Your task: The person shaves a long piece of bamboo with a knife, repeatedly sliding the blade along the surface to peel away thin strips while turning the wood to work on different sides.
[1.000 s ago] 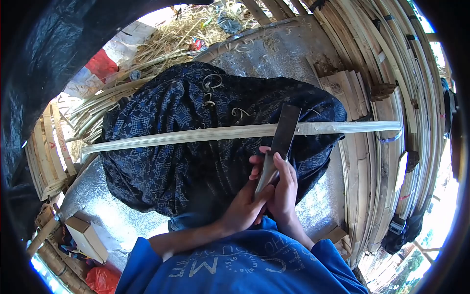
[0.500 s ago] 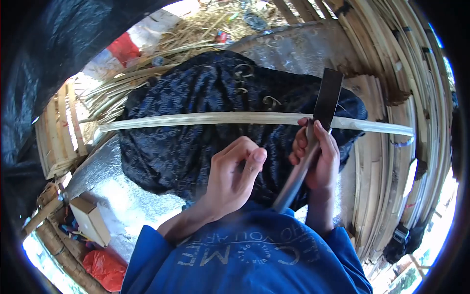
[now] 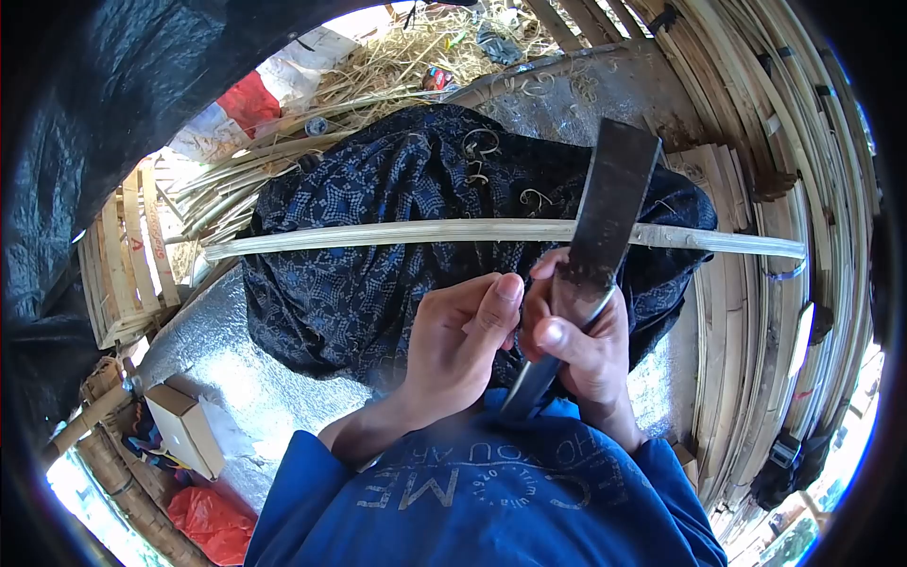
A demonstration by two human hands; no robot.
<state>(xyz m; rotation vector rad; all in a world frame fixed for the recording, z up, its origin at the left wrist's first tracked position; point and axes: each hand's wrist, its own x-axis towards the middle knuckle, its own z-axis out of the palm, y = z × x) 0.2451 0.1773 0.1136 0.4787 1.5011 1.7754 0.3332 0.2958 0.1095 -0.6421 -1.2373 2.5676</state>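
My right hand [image 3: 586,340] is wrapped round the handle of a wide dark blade [image 3: 614,189], which points away from me with its handle end near my shirt. My left hand [image 3: 461,333] is close beside it on the left, fingers curled and thumb pressed against them; anything pinched there is too small to name. A long pale bamboo strip [image 3: 397,234] lies crosswise over the dark patterned cloth [image 3: 321,302] covering my legs. The blade passes above the strip's right part.
Bamboo slats [image 3: 737,331] are stacked along the right. A cardboard box [image 3: 184,430] and a red plastic bag [image 3: 213,524] sit at lower left. Shavings [image 3: 406,61] and thin strips are scattered at the back, and black sheeting [image 3: 123,104] hangs at upper left.
My right hand and the blade have moved slightly left and toward me, with the blade now appearing larger. My left hand has shifted a little right, nearer to the handle.
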